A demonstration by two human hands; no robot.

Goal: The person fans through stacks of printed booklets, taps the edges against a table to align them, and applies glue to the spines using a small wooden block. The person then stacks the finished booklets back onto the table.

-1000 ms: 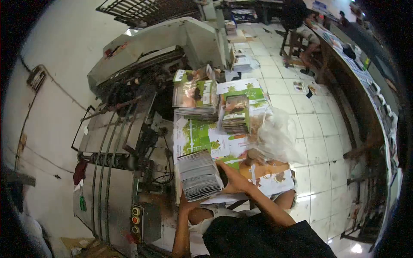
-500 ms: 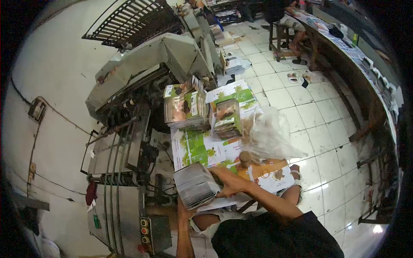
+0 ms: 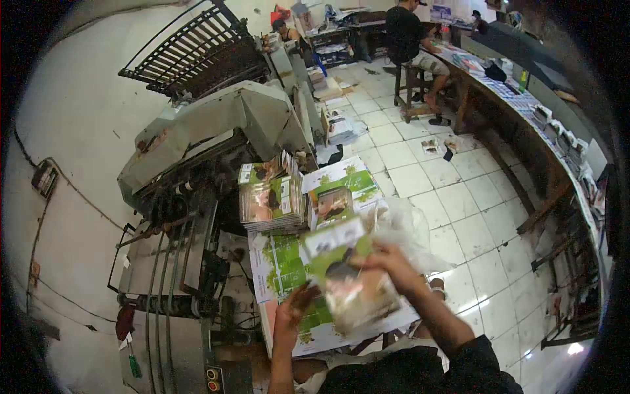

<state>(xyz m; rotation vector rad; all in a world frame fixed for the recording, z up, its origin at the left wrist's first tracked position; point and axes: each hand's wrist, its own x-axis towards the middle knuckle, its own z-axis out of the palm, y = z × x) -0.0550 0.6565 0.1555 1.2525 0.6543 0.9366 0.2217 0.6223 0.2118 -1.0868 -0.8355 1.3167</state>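
Note:
My right hand (image 3: 392,266) grips a bundle of booklets (image 3: 357,279) by its upper right side. The bundle is smeared by motion, its green and brown cover facing up. Left of the bundle is my left hand (image 3: 294,314), fingers apart and pointing toward it; I see no clear contact. Under both hands lie printed sheets (image 3: 279,262) with green leaf patterns. Beyond them stand a taller booklet stack (image 3: 272,203) and a lower booklet stack (image 3: 331,202), partly hidden by the held bundle.
A clear plastic bag (image 3: 410,236) lies at the right of the sheets. Along my left stands a large grey machine (image 3: 210,131) with rails and buttons. A person (image 3: 403,36) sits on a stool at the long bench (image 3: 508,92); another person (image 3: 285,33) is behind the machine.
The bundle has turned from page edges up to cover up, moving right and away from me. My left hand has come off its underside. The view has tilted upward.

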